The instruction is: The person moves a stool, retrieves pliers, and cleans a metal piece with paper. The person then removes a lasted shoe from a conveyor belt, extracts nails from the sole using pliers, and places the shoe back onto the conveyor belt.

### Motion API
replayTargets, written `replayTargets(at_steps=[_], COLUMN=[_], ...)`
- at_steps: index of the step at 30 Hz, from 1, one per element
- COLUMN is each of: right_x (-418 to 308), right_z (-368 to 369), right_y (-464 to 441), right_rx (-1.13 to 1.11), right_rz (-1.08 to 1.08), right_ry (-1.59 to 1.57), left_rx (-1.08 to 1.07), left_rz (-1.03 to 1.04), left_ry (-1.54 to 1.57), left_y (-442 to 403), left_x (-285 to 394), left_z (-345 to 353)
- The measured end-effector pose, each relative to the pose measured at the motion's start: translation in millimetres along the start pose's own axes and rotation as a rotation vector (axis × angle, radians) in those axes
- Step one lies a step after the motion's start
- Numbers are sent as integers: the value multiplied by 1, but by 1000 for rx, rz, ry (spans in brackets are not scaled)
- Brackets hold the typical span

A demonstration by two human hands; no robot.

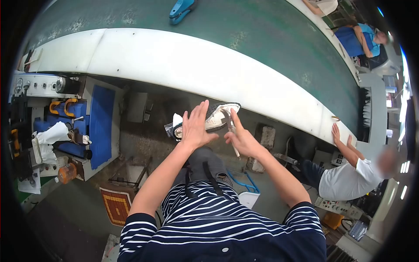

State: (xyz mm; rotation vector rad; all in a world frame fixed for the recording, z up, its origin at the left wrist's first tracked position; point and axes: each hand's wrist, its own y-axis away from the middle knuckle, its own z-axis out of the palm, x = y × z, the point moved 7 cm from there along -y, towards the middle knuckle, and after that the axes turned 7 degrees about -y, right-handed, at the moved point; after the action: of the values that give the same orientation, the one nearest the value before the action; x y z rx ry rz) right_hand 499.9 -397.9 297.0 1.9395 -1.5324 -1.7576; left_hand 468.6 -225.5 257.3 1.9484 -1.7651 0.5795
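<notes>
A shoe upper (217, 119) with a whitish underside and dark edges is held sole-side up in front of the white table edge. My left hand (196, 127) lies across its left part, fingers stretched over it and thumb apart, gripping it. A slim hand tool (226, 119) with a dark metal head and a thin light handle rests against the shoe's underside. My right hand (242, 139) is closed around this tool, index finger reaching along the shoe's right end. The tool's exact kind is hard to make out, and my palm hides part of it.
A white ledge (174, 52) borders a green conveyor belt (262, 48), where a blue shoe-shaped last (181, 11) lies. At left stands a machine with a blue panel (102, 126). A person in a white shirt (349, 181) sits at right, hands on the ledge.
</notes>
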Motion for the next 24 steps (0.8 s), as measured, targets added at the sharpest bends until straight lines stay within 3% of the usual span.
replayTargets(at_steps=[7,11,12,13,15,18,21,24], right_x=[1,1,11,41,61,64,52,47], right_z=[-24,-26,-22,-13,4,11,-1,-5], right_y=[-33,-31,-31,-41,-35,-29,-32,-27], right_rx=[-216,-227,-133,77,246,312,169,32], right_rz=[-61,127,130,-185,-201,-215,-115,-37], right_ry=[-85,-138,-33,72,70,0,113,-450], left_rx=[-122,-81,-85,-75,-67,-43,-51,-38], left_rz=[-1,48,53,59,81,108,86,95], left_ry=[-29,-22,-8,-22,-48,-40,-75,-76], left_y=[-20,-20,-19,-19,-18,-18,-20,-19], left_x=[8,6,8,9,12,16,16,14], left_z=[21,24,21,22,28,28,24,24])
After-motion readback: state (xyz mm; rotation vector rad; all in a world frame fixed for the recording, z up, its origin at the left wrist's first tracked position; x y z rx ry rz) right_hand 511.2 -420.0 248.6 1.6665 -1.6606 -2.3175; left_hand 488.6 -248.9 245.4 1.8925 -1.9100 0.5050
